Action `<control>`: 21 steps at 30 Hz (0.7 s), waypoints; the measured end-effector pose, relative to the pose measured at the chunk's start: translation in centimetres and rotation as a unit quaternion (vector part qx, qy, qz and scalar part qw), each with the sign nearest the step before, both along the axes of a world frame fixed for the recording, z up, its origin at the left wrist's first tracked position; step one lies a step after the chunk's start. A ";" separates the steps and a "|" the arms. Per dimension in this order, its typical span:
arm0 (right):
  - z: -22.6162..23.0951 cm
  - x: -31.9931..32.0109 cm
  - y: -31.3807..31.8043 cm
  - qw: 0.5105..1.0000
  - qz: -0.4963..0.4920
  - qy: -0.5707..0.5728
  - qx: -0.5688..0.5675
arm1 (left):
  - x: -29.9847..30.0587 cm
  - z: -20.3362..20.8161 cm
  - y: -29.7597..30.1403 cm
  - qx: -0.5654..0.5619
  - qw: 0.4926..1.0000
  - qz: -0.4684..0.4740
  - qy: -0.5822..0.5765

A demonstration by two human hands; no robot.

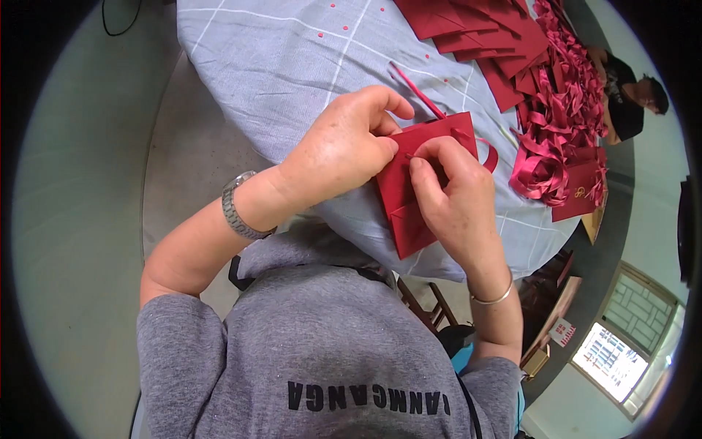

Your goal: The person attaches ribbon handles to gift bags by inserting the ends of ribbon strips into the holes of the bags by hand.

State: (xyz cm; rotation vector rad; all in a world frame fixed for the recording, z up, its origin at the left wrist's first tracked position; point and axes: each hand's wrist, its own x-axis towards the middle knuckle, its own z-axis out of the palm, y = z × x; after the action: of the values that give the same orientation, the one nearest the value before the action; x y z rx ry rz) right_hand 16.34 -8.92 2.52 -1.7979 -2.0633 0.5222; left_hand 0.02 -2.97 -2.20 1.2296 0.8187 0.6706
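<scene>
While your left hand [340, 150] clamps the red bag [409, 197] over the table [292, 66], your right hand [453, 190] pinches its ribbon [491, 150].

A paper bag [409, 197] sits at the near edge of the bench [292, 66] between both hands, with ribbons [545, 164] to its right and, seemingly, flat bags [475, 29] stacked behind.

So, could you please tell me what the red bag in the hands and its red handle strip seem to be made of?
The red bag looks like matte paper or thin card: it holds sharp, flat creases. The handle strip is probably satin ribbon, narrow and smooth, like the glossy, softly curling ribbon pile beside it.
</scene>
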 end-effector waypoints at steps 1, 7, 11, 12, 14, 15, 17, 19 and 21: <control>0.0 0.0 -0.4 0.999 -0.018 0.036 -0.010 | 0.0 0.1 0.0 -0.001 1.000 0.001 0.000; -0.5 0.3 -0.9 0.993 -0.048 0.112 0.000 | -0.2 0.5 -0.2 -0.091 0.993 -0.026 -0.072; -0.6 0.6 -1.0 0.989 -0.032 0.140 0.017 | -0.3 0.3 -0.3 -0.102 0.989 -0.020 -0.107; -0.7 0.6 -1.0 0.989 -0.032 0.141 0.016 | -0.3 0.3 -0.4 -0.102 0.988 -0.017 -0.110; -0.8 0.6 -1.0 0.989 -0.030 0.146 0.021 | -0.3 0.3 -0.4 -0.096 0.989 -0.014 -0.107; -0.8 0.6 -1.0 0.989 -0.030 0.146 0.021 | -0.3 0.2 -0.4 -0.089 0.990 -0.013 -0.106; -0.9 0.6 -0.8 0.989 -0.035 0.145 0.023 | -0.3 0.2 -0.5 -0.079 0.992 -0.012 -0.095; -0.8 0.4 -0.7 0.989 -0.035 0.145 0.022 | -0.4 0.2 -0.6 -0.069 0.994 -0.010 -0.085; -0.6 0.2 -0.5 0.989 -0.034 0.145 0.020 | -0.4 0.3 -0.6 -0.064 0.994 -0.008 -0.089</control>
State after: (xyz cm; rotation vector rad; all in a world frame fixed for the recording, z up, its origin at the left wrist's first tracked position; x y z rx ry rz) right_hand 16.56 -9.45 1.88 -1.6522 -1.7983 0.6734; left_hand -0.35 -3.57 -1.90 1.0440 0.6913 0.6938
